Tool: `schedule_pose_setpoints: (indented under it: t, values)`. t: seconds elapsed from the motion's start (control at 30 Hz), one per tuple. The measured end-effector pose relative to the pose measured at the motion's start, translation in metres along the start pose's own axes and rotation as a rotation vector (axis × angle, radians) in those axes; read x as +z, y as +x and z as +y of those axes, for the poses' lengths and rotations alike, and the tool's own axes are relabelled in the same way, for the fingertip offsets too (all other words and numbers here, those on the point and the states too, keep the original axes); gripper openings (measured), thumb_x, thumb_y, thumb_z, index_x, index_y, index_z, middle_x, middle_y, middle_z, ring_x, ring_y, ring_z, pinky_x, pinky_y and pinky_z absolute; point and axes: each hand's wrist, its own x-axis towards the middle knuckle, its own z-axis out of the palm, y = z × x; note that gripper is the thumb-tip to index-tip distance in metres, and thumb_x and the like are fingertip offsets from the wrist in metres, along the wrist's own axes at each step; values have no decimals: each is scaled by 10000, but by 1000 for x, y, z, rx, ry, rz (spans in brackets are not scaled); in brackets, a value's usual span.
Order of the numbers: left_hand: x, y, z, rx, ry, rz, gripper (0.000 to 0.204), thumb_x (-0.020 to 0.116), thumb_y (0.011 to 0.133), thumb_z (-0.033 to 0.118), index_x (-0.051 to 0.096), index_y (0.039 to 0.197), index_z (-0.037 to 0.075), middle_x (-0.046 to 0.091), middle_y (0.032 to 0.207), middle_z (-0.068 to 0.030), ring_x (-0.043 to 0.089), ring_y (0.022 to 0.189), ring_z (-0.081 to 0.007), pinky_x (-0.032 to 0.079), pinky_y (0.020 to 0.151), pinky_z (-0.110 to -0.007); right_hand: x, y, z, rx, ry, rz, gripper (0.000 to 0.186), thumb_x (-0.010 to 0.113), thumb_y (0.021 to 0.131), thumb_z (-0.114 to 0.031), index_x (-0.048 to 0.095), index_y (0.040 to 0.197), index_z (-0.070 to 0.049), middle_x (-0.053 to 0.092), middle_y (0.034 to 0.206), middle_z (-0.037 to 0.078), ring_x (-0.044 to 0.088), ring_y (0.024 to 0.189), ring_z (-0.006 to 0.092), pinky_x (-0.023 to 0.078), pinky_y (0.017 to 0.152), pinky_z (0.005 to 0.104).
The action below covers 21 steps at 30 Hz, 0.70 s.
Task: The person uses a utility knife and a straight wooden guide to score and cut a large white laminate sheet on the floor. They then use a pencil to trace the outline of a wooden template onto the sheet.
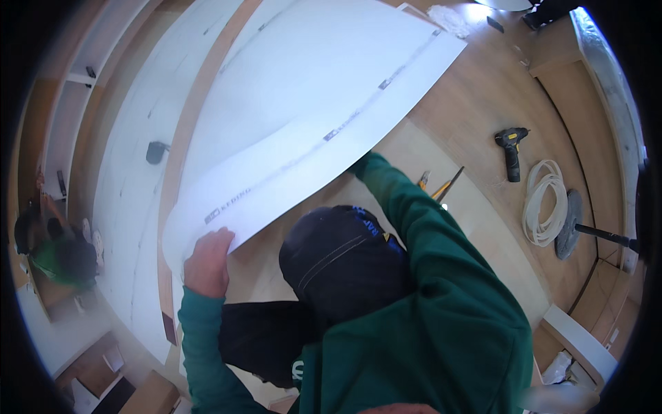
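Note:
A large white sheet [296, 124], marked with a row of dark printed patches, stretches in front of me, and its near edge curves up. My left hand [209, 262] is closed on the sheet's near left corner, fingers bent over the edge. From the right, my green right sleeve [407, 200] reaches to the sheet's near edge. Beyond the cuff, my right hand is hidden in shadow under the sheet, so its fingers do not show. My bent knee [345, 255], in dark cloth, is between my arms, just below the edge.
Right of my right arm lie a yellow-handled cutter [424, 180] and a thin pointed tool [452, 183]. Farther right are a cordless drill [511, 152], a coil of pale tubing [543, 207] and a dark round-based stand [568, 224]. A person in green [65, 259] works at far left.

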Motion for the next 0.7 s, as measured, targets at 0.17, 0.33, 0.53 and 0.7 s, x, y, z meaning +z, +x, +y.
schedule_pose_setpoints:
  t: [0.17,0.33,0.53,0.7]
  values:
    - [9,-9,-5,20,-276,-89,460,610,709,-32,591,1153,83,630,1179,-108,587,1103,-307,522,858,-404,7,5,21,46,-5,50,685,491,882,-524,385,1444,-147,390,1488,120,361,1352,352,310,1103,471]
    - [12,-18,-16,5,-196,-51,483,609,708,-29,583,1180,72,611,1220,-128,568,1153,-312,513,903,-406,27,-1,43,71,3,200,668,495,885,-496,386,1442,-143,391,1484,128,375,1342,365,336,1086,479]
    - [-8,-17,-48,-291,-185,301,270,546,881,-54,675,1100,36,693,1054,-144,675,981,-279,521,871,-330,-11,37,87,494,210,556,643,643,836,-371,445,1381,-95,464,1398,174,526,1192,378,487,896,484]
    - [-15,-3,-65,-462,-171,395,235,570,904,-22,681,1104,31,702,1053,-117,675,970,-221,507,866,-302,-48,55,84,321,596,645,588,650,826,-332,499,1337,-83,501,1363,185,502,1217,363,435,976,466]
